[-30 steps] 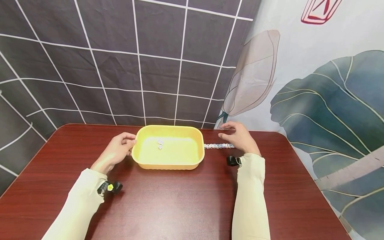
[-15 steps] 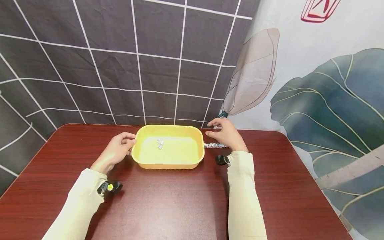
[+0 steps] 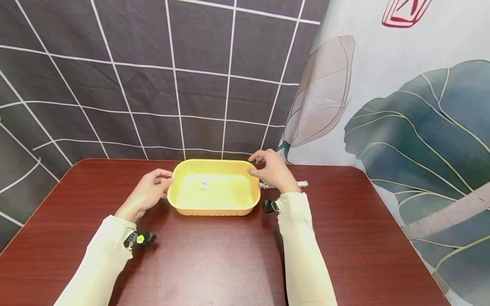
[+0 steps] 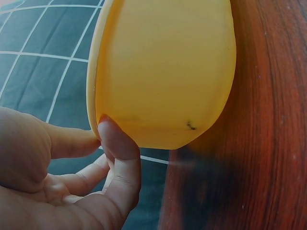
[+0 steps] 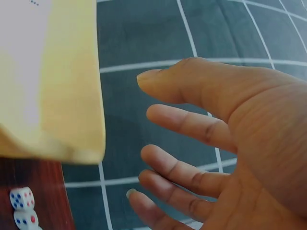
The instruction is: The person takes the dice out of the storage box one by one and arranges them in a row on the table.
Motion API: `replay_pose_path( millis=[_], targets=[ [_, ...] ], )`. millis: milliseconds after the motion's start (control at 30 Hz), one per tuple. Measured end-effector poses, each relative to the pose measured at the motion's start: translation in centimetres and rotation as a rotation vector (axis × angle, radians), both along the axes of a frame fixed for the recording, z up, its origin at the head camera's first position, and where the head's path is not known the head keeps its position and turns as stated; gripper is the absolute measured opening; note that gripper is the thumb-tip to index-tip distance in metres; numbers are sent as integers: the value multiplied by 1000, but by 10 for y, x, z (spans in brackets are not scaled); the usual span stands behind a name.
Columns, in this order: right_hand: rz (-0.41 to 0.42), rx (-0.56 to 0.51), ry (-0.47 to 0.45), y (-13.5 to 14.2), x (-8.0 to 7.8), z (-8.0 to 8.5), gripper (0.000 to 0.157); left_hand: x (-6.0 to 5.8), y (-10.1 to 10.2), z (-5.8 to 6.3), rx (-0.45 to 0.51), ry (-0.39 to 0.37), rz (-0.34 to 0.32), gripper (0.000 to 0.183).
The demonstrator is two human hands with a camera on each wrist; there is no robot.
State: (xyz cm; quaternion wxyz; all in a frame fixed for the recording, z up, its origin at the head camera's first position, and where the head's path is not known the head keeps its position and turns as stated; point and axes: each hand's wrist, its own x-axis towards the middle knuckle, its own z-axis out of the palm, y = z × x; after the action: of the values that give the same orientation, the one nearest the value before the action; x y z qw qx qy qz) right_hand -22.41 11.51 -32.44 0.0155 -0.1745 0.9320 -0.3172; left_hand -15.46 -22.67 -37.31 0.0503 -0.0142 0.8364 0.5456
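A yellow plastic tub (image 3: 214,212) stands near the table's back edge. My left hand (image 3: 147,193) pinches its left rim; in the left wrist view the thumb and one finger meet at the edge of the tub wall (image 4: 163,62). Several small white dice (image 3: 203,184) lie on the tub's floor, left of its middle. At the tub's right end, my right hand (image 3: 274,172) hovers with fingers loosely bent and spread, holding nothing. Beneath that hand a row of dice (image 3: 302,184) runs rightward along the table, partly hidden. Two of them, dice with blue and red pips (image 5: 22,199), show in the right wrist view.
The reddish-brown wooden table (image 3: 214,259) carries the tub and dice. Behind it hangs a dark cloth with a white grid (image 3: 204,97), close to the back edge. On the right, a pale cloth with leaf prints (image 3: 413,136) borders the table.
My right hand has moved left, from over the row of dice to the tub's right rim, uncovering the row's right end. The left hand and the tub have stayed put.
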Motion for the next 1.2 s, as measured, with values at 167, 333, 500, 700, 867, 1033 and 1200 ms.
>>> replay_pose_path(
  millis=[167, 333, 500, 700, 867, 1033, 1200],
  targets=[
    [39, 2, 22, -12, 1, -1, 33, 0, 0, 1, -5, -1, 2, 37],
    [60, 15, 18, -25, 4, -1, 34, -1, 1, 0, -2, 2, 1, 38],
    [64, 22, 10, -37, 8, -2, 36, -1, 1, 0, 3, -1, 3, 38],
    [78, 24, 11, -50, 9, -7, 38, -1, 1, -1, 4, -6, 6, 38],
    [94, 20, -7, -60, 11, -13, 40, -1, 1, -1, 6, -5, 7, 38],
    [106, 46, -11, -69, 12, -21, 41, 0, 1, 0, 8, -12, 6, 39],
    [126, 69, -2, -76, 12, -27, 41, 0, 1, -1, 8, -10, 3, 39]
  ],
)
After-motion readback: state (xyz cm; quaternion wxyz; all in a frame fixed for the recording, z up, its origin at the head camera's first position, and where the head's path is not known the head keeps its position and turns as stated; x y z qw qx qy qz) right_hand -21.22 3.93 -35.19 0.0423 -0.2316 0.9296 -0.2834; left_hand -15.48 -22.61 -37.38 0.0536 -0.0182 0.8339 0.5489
